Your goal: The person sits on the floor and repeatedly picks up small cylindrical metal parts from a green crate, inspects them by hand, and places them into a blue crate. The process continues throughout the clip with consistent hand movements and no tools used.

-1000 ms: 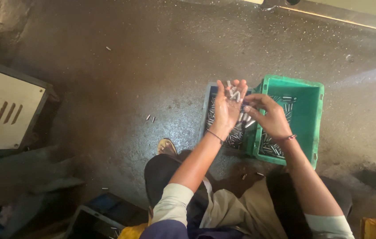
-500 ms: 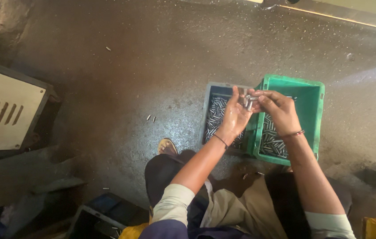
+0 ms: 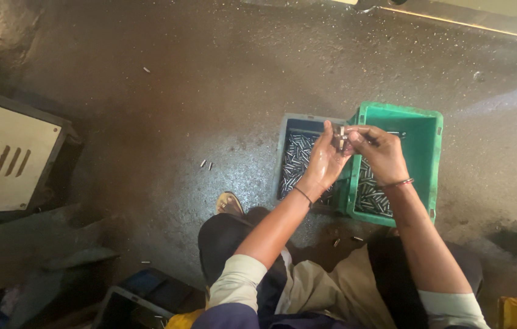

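Observation:
My left hand (image 3: pixel 325 161) is cupped around a bunch of small metal pins (image 3: pixel 339 139), held above the gap between two crates. My right hand (image 3: pixel 381 152) pinches the top of the same bunch with its fingertips. Under the left hand a blue-grey crate (image 3: pixel 284 141) holds many shiny metal pins (image 3: pixel 295 163). Under the right hand a green crate (image 3: pixel 426 131) has more pins (image 3: pixel 371 196) heaped at its near end.
The crates rest on a dark, oily concrete floor. Stray pins (image 3: pixel 206 164) lie on it to the left. A cream machine panel with slots (image 3: pixel 2 161) stands at far left, a dark bin (image 3: pixel 142 298) by my knee, a sandalled foot (image 3: pixel 229 204) nearby.
My left hand, spread wide a second ago, has curled around the pins. My right hand has come in to meet it, and both have shifted slightly upward and to the right.

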